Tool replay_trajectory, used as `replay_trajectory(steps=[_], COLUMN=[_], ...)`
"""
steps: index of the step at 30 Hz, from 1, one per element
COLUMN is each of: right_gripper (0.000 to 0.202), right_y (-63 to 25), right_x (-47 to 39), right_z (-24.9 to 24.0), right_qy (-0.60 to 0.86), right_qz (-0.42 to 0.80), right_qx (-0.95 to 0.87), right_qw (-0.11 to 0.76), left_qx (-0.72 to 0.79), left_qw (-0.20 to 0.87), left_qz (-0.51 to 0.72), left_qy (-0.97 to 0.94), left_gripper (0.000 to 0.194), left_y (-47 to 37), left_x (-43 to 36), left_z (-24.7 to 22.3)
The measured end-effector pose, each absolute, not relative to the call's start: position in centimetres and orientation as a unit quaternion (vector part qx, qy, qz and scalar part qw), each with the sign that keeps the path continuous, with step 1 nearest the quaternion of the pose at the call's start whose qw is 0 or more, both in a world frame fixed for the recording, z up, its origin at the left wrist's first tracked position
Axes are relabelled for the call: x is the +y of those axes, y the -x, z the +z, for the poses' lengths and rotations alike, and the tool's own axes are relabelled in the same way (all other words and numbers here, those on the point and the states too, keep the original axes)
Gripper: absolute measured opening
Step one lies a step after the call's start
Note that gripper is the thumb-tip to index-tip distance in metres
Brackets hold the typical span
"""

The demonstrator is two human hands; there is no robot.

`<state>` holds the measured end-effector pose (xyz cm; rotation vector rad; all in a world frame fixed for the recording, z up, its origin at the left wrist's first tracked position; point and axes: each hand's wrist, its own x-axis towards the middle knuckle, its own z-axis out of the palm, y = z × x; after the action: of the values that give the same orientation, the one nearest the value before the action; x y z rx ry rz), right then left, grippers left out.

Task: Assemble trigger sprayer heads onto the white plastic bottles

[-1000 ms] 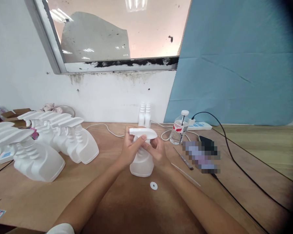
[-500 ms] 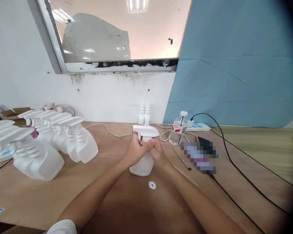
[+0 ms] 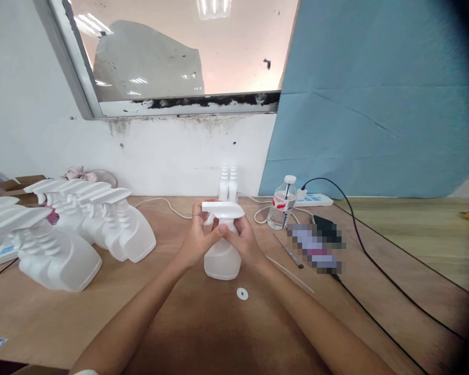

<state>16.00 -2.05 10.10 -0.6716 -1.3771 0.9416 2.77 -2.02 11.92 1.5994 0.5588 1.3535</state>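
Observation:
A white spray bottle (image 3: 222,263) stands upright on the wooden table in front of me, its trigger head on top with the nozzle to the left. From the left, my left hand (image 3: 203,237) is closed round the bottle's neck, thumb across its front. My right hand (image 3: 244,239) grips the neck from the other side, and the two thumbs meet below the trigger head. Most of the fingers are hidden behind the bottle. A small white disc (image 3: 242,294) with a dark centre lies on the table just in front of it.
On the left stand rows of white spray bottles (image 3: 136,234). Behind are two white ribbed pieces (image 3: 229,185) by the wall. To the right are a water bottle (image 3: 282,203), a thin tool (image 3: 289,251), a thin white tube (image 3: 291,274), a power strip (image 3: 316,200) and black cables (image 3: 369,250).
The trigger head has turned slightly, and its nozzle now sticks out further left past my hand. My hands have shifted round the neck, with the thumbs meeting in front. The view has moved a little.

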Motion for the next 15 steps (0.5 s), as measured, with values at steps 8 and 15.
replay_trajectory(steps=[8,15], right_gripper=[0.037,0.017], right_y=[-17.3,-22.0], right_x=[-2.4,-4.1], right_z=[9.9,5.4], right_qy=[0.304,0.345], right_qz=[0.306,0.274], right_qx=[-0.721,-0.829], right_qw=[0.542,0.345], left_qx=[0.444,0.607], left_qw=[0.302,0.051], left_qz=[0.417,0.455], left_qy=[-0.733,-0.649], left_gripper=[0.036,0.047], left_y=[4.1,14.6], left_x=[-4.6,-8.1], left_z=[4.8,3.9])
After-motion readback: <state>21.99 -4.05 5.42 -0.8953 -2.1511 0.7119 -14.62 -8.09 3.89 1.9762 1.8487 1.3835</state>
